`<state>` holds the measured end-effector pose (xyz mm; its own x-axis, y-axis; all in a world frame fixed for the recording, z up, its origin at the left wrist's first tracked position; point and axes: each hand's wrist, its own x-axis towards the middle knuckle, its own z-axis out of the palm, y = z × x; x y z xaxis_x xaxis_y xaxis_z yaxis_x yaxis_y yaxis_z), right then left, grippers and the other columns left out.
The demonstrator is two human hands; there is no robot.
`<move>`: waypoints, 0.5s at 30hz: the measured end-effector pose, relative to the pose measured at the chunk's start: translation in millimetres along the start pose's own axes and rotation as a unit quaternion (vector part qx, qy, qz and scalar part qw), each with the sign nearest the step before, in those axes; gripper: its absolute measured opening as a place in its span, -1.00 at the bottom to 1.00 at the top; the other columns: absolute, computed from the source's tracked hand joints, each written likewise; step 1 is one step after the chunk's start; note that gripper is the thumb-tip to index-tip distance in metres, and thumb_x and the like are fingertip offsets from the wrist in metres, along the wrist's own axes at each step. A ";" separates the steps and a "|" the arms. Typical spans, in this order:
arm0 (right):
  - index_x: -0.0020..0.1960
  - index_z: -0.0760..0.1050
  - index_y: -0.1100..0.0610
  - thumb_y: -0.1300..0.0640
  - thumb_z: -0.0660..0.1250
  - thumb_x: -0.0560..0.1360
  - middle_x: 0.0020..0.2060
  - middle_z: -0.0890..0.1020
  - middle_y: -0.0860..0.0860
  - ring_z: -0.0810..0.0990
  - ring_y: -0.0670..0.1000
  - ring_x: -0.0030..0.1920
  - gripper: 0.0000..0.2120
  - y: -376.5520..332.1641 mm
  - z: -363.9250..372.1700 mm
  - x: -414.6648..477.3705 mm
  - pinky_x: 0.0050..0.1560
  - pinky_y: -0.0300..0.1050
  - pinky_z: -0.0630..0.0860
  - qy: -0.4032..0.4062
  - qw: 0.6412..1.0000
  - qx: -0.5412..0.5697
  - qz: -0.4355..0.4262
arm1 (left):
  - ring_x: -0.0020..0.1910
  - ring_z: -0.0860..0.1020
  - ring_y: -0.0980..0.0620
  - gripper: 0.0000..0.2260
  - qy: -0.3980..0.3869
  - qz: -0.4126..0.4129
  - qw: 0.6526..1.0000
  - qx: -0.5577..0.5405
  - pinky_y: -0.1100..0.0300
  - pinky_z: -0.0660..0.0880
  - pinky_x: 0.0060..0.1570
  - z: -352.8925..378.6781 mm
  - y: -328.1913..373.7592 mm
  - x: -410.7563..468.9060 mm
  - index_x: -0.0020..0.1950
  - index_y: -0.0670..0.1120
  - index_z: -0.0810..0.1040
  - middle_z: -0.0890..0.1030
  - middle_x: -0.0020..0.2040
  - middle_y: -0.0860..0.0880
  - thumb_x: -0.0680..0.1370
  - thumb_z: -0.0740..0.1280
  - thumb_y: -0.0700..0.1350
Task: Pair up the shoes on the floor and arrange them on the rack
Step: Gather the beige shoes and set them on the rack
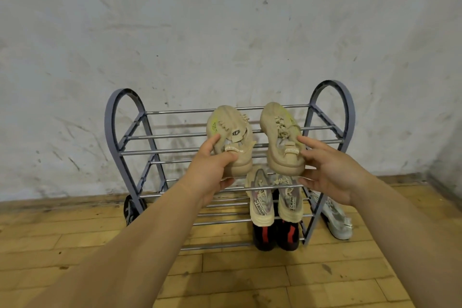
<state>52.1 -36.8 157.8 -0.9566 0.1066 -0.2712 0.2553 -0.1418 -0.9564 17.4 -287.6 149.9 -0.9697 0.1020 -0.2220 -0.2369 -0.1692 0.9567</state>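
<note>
Backdrop beyond both hands: whitewashed wall (225, 32), plaster scuffed and smeared with grey marks, darker grime low down near the base. Below and around the forearms: wooden plank floor (250, 280), yellow-brown boards with staggered joints, a few dark spots and stains. Wall meets floor in a dusty seam running behind the hands, and off past the right hand the wall turns a corner (435, 147) into shadow.

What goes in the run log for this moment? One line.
left hand: holds left tan sneaker | right hand: holds right tan sneaker | both over top tier of shoe rack
</note>
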 end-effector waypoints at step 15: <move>0.36 0.48 0.03 0.36 0.37 0.57 -0.04 0.73 0.14 0.68 0.14 -0.10 -0.58 -2.3 9.7 -17.1 0.07 0.09 0.59 -0.038 0.999 0.017 -0.032 | 0.17 0.67 -0.19 -0.33 -0.046 0.043 0.998 -0.004 -0.24 0.62 0.18 -0.6 6.6 -20.5 0.53 0.17 0.41 0.61 0.24 -0.14 0.55 0.44 -0.37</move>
<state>66.5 -47.8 165.7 -0.9789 0.0413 -0.2003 0.1906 -0.1704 -0.9668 35.7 -291.5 160.7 -0.9770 0.1759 -0.1207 -0.1539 -0.1894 0.9698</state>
